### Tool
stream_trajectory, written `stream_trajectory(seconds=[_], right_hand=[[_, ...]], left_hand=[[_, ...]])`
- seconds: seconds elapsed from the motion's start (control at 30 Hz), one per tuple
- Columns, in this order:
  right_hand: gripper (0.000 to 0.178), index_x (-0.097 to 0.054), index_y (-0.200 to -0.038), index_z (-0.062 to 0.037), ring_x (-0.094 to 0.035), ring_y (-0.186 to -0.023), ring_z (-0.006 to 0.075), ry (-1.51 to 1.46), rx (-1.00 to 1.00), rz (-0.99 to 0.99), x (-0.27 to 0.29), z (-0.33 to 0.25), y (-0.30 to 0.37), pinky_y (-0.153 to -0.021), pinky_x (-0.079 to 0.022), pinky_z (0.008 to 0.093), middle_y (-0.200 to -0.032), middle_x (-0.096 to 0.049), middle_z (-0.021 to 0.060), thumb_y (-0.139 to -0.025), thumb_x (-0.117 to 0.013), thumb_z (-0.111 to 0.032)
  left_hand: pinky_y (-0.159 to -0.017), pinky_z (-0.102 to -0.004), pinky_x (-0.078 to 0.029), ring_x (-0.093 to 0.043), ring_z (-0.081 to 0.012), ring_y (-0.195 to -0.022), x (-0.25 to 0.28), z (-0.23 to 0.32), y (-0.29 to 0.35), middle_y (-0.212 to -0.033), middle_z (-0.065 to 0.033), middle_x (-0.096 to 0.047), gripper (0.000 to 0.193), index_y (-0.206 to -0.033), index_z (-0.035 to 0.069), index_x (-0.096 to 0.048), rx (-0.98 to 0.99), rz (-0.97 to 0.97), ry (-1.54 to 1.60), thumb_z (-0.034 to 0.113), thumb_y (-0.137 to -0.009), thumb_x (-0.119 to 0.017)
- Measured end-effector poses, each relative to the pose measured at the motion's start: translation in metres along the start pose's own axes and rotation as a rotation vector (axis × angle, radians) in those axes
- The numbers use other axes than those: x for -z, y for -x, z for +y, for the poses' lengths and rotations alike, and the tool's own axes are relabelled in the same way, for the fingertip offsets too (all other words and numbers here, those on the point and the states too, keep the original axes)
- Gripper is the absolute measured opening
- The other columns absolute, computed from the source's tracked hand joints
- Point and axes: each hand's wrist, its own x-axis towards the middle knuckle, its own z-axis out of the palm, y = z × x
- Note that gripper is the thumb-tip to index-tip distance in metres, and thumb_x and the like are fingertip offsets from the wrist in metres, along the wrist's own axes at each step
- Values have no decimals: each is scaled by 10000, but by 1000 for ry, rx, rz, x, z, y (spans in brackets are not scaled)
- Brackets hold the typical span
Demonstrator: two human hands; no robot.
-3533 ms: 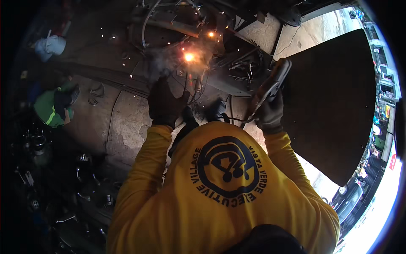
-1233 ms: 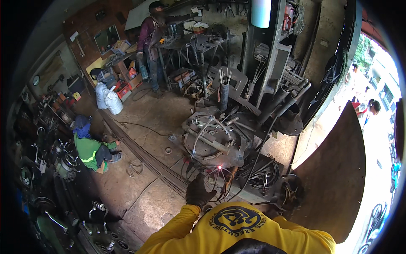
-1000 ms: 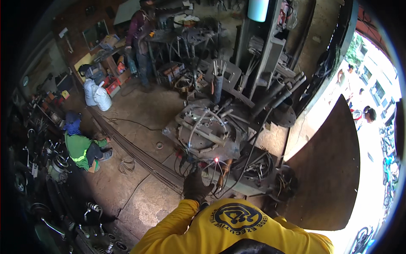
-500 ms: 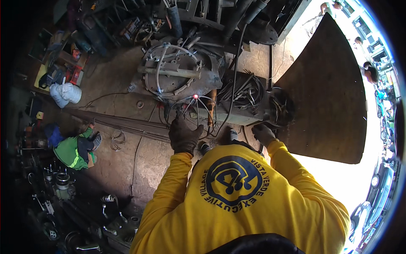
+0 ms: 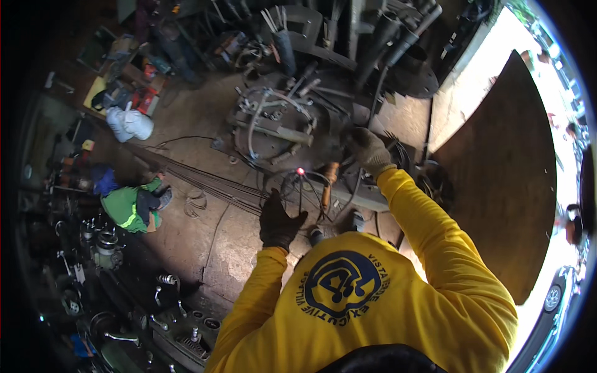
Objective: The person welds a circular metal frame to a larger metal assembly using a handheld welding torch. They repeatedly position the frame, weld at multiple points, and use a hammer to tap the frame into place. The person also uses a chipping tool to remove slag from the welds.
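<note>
- Left hand [image 5: 279, 222]: dark work glove, fingers spread and open, holding nothing that shows; it hovers just below a glowing red weld spot [image 5: 300, 171].
- Right hand [image 5: 367, 149]: grey knit glove, arm stretched forward, fingers curled near dark rods or cable; whether they grip anything cannot be told.
- Workpiece: round steel wire frame [image 5: 273, 124] lying on the concrete floor [image 5: 205, 248], weld spot at its near edge, between the two hands.
- Orange-handled electrode holder [image 5: 329, 176]: just right of the spot, untouched by either hand.
- Bundle of thin steel rods [image 5: 205, 183]: on the floor, left of the frame.
- Step, as judged: a pause between welds, joint cooling.
- Next move, as judged: calls for taking up the holder and keeping gloves off the hot spot.
</note>
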Motion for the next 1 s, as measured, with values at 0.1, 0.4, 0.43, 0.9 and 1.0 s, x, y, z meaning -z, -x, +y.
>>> stream_trajectory(seconds=[0.1, 0.4, 0.43, 0.9, 1.0], right_hand=[[523, -690, -1403, -47, -710, -1238, 372, 265, 95, 103, 1, -18, -62, -1067, -551, 440, -1339, -744, 210, -998, -751, -372], [520, -718, -1356, -58, -683, -1311, 404, 660, -71, -238, -11, -4, -155, -1104, -552, 480, -1377, -725, 236, -1027, -635, -452], [509, -727, -1330, -55, -693, -1280, 419, 682, -20, -233, -12, 1, -157, -1089, -555, 493, -1339, -736, 251, -1020, -633, -448], [394, -785, -1094, 18, -745, -1027, 461, 605, 324, -149, 6, -4, -193, -920, -584, 510, -1033, -770, 290, -1022, -593, -320], [458, -765, -1101, 29, -705, -839, 298, 158, 257, -72, 7, -4, -153, -791, -556, 399, -912, -738, 165, -1073, -647, -412]], left_hand=[[-1207, -512, -440, -514, -419, -1459, 0, 2, 4, -1562, -269, -541, 1219, -1684, -1, -341, 8, 19, -27, 518, -756, -936], [-1270, -490, -380, -445, -407, -1532, 2, 15, 7, -1659, -250, -461, 1262, -1704, -8, -294, 192, -67, 26, 508, -755, -946], [-1271, -490, -379, -445, -405, -1532, 2, 15, 7, -1660, -249, -461, 1261, -1704, -7, -294, 190, -68, 34, 504, -755, -946], [-1249, -476, -410, -486, -398, -1501, 11, 27, -1, -1619, -248, -507, 1220, -1690, 2, -338, 135, -32, 51, 515, -753, -925], [-1234, -480, -431, -510, -416, -1478, 11, 21, 4, -1593, -265, -526, 1228, -1679, -17, -352, 104, -2, 38, 496, -734, -944]])
